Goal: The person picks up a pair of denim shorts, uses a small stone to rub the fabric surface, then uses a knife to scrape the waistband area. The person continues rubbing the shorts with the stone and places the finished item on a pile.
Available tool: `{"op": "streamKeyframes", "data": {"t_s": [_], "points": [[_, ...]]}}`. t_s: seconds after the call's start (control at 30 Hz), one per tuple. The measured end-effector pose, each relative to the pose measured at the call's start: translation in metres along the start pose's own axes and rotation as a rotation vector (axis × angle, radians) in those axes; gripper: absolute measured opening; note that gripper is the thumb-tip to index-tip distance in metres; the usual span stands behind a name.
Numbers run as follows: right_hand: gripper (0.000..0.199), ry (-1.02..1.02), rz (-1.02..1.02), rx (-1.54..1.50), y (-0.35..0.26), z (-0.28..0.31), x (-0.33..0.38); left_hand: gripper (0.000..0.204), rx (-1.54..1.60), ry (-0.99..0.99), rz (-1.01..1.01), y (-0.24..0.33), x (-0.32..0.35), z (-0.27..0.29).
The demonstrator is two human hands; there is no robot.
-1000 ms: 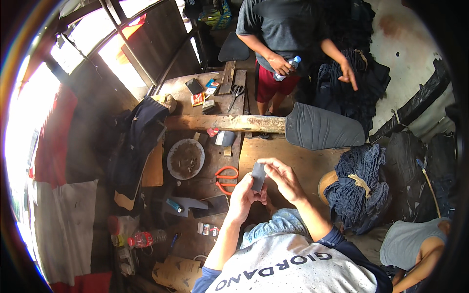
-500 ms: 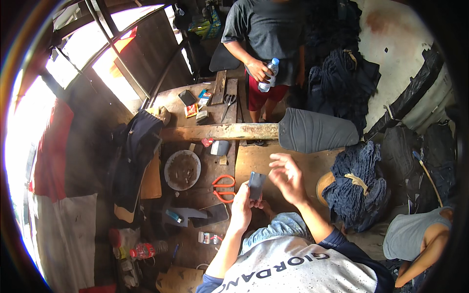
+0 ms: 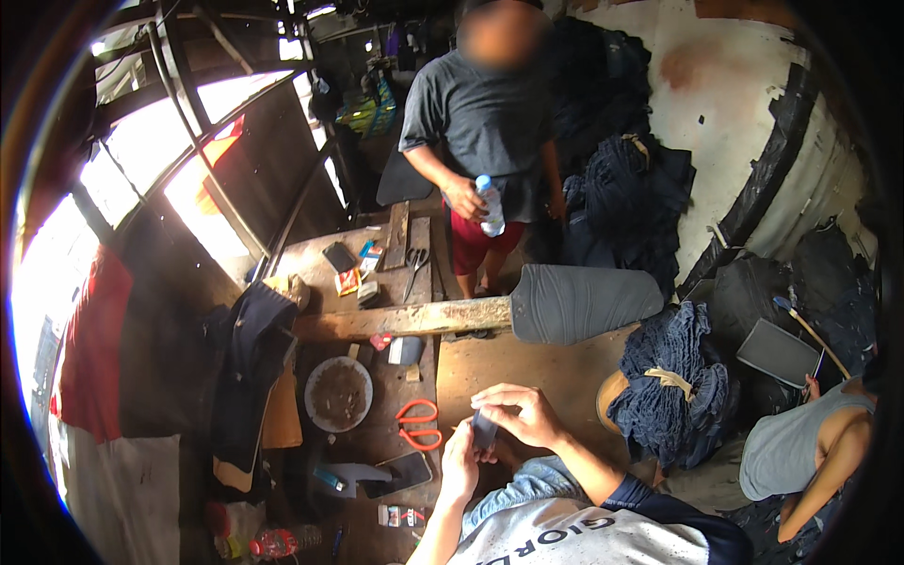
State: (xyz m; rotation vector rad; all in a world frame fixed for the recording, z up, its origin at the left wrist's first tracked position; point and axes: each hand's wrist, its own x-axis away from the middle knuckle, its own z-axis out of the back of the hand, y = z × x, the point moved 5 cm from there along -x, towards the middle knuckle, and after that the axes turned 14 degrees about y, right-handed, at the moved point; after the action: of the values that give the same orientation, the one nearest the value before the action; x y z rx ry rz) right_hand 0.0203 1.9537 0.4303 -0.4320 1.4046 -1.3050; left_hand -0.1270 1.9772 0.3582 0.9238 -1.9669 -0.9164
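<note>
Dark piece point(image 3: 484, 433) partly covered by left hand point(image 3: 459, 461); whether right hand point(image 3: 529, 414) grips its upper end, unclear. Orange-handled tool point(image 3: 422, 440) at tabletop's point(image 3: 388, 377) right edge: working end indistinct. Bits in bowl point(image 3: 310, 395) near tabletop's left edge, too small to identify. Standing person's point(image 3: 476, 122) head blurred. Shirt point(image 3: 584, 537) cut by lower picture edge.

Wearer's hands: two, one left hand point(image 3: 460, 463) and one right hand point(image 3: 530, 417). Small dark flat piece point(image 3: 484, 431) between them: one. Other people: two, one standing person point(image 3: 483, 122) and one person in a grey sleeveless top point(image 3: 791, 455). Plastic bottles: two, a clear blue-capped bottle point(image 3: 491, 209) and a red-labelled bottle point(image 3: 273, 543). Scissors: two pairs, an orange-handled pair point(image 3: 418, 421) and a dark pair point(image 3: 412, 271). Bowl point(image 3: 310, 400): one. Blue lighter point(image 3: 329, 478): one. Tied dark-blue cloth bundle point(image 3: 659, 424): one. Black padded panel point(image 3: 586, 303): one. Dark rectangular tray point(image 3: 780, 352): one.
</note>
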Motion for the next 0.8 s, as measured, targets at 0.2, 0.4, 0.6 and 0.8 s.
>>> {"op": "streamKeyframes", "data": {"t_s": [0.2,0.4,0.6,0.8], "points": [[0.033,-0.044,0.171,0.051,0.003,0.001,0.014,0.049,-0.001,0.014,0.026,-0.006,0.004,-0.007],[0.035,0.109,-0.592,-0.349,0.033,0.03,0.033,0.049,-0.096,-0.103,0.034,-0.021,0.009,-0.019],[0.037,-0.042,-0.499,-0.054,0.031,0.053,0.055,0.047,-0.129,-0.129,0.085,-0.037,0.007,-0.033],[0.043,0.104,-0.383,-0.181,0.04,0.082,0.062,0.048,-0.14,-0.167,0.082,-0.043,0.003,-0.063]]}}
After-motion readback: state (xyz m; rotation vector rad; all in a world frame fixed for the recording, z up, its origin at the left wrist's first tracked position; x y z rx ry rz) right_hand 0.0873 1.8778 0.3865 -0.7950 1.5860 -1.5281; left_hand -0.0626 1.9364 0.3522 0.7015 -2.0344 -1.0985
